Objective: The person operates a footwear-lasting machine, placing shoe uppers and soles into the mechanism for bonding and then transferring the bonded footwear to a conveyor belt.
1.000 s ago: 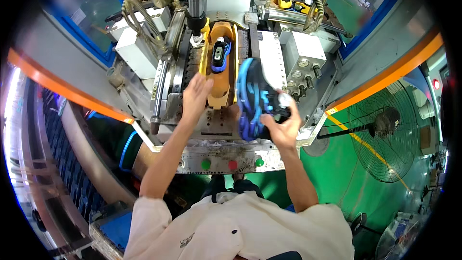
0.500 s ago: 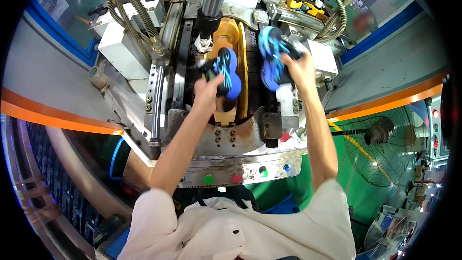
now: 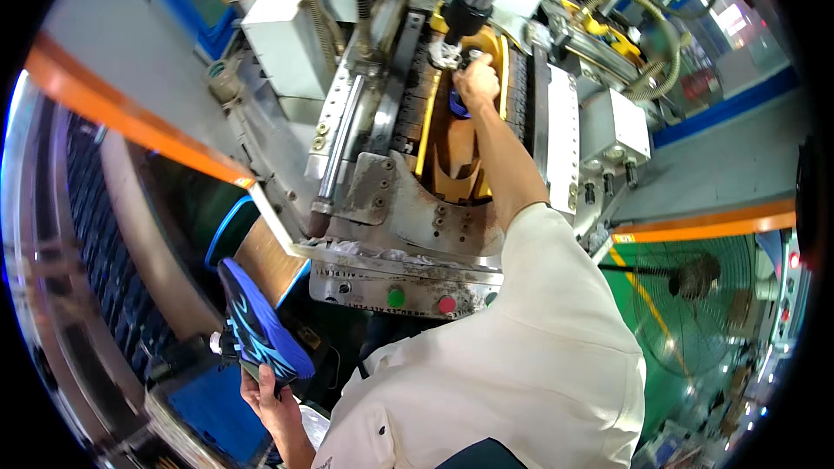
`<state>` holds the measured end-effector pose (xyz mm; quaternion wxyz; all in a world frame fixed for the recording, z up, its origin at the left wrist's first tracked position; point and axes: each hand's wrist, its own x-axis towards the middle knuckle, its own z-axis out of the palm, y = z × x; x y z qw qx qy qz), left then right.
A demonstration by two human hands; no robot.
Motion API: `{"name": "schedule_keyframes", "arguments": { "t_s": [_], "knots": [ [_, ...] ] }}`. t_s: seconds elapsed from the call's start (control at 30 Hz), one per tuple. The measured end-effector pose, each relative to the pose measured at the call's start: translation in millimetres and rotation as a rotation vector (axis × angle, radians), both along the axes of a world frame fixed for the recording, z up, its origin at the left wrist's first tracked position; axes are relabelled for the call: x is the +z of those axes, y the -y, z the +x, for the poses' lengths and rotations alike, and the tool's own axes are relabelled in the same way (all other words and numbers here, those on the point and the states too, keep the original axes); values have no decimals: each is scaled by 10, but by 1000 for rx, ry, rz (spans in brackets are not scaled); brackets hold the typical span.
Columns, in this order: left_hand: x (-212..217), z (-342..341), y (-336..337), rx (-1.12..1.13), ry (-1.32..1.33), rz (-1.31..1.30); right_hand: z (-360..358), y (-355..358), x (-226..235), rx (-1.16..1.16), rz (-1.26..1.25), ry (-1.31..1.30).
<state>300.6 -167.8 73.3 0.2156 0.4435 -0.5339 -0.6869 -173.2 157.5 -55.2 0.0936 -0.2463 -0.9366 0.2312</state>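
My left hand (image 3: 271,404) is low on the left, its thumb and fingers closed on the heel end of a blue and black shoe (image 3: 259,326) with light blue streaks. The shoe is tilted, its toe pointing up and away, beside the machine's front. My right arm stretches into the machine, where my right hand (image 3: 477,84) is closed on a second shoe (image 3: 459,105). Only a blue edge and some dark parts of that one show; the hand covers most of it. It sits within the tan, yellow-sided cradle (image 3: 453,143), under a black-ended press rod (image 3: 467,16).
White crumpled wrapping (image 3: 446,55) hangs at the rod's lower end. A panel with coloured buttons (image 3: 396,297) fronts the machine. On the left runs a dark conveyor (image 3: 104,200), with an orange rail (image 3: 139,113) above it. A caged fan (image 3: 695,278) stands at the right.
The view has swung left. My left hand has carried its shoe from above the cradle down to the lower left. My right hand has brought the other shoe into the cradle.
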Motion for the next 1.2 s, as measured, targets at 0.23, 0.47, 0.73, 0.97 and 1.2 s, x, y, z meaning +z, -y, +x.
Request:
{"name": "schedule_keyframes", "arguments": {
  "t_s": [0.23,0.47,0.73,0.97,1.2],
  "knots": [
    [-291,789,-308,236,-92,206,1530,553,576,616,-341,-520],
    [-556,1227,-427,400,-147,401,3441,1585,-732,1271,-332,-342],
    [-829,2412,-589,983,-102,419,3348,1702,-776,1342,-450,-406],
    [-1670,4034,110,1410,-69,189,3683,2917,173,1460,-580,-360],
    [-1874,4935,895,1435,-184,-51,4943,4587,1561,1831,-675,-576]
  ]
}}
